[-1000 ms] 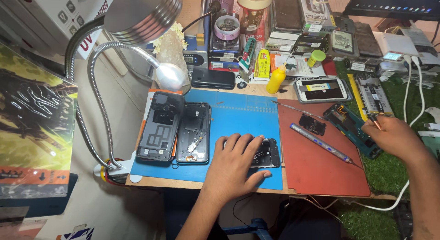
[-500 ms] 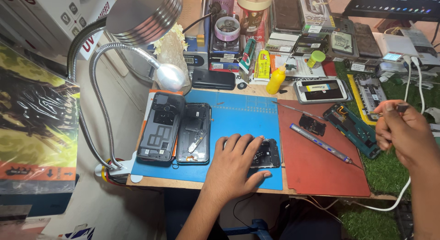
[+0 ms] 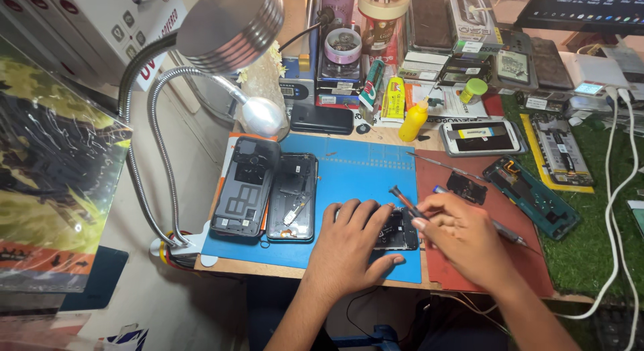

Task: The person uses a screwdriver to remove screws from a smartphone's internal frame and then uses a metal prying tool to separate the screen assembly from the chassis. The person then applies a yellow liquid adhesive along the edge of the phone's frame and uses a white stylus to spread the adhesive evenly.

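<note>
My left hand (image 3: 352,240) lies flat on a small black phone part (image 3: 396,231) and pins it to the blue work mat (image 3: 349,170). My right hand (image 3: 463,237) is closed around a thin screwdriver (image 3: 402,199), whose dark handle end sticks up to the left, just above that part. Two opened phone bodies sit side by side on the mat's left: a dark back cover (image 3: 240,187) and a black frame with internals showing (image 3: 293,197).
A red mat (image 3: 463,270) carries a small black module (image 3: 467,187) and a pen-like tool. Two gooseneck lamps (image 3: 231,29) rise at left. A yellow bottle (image 3: 413,120), a white phone (image 3: 479,136), a circuit board (image 3: 533,197), boxes and white cables crowd the back and right.
My right hand came from the far right over the green surface to the centre, carrying the screwdriver to the part under my left hand. My left hand stayed put.
</note>
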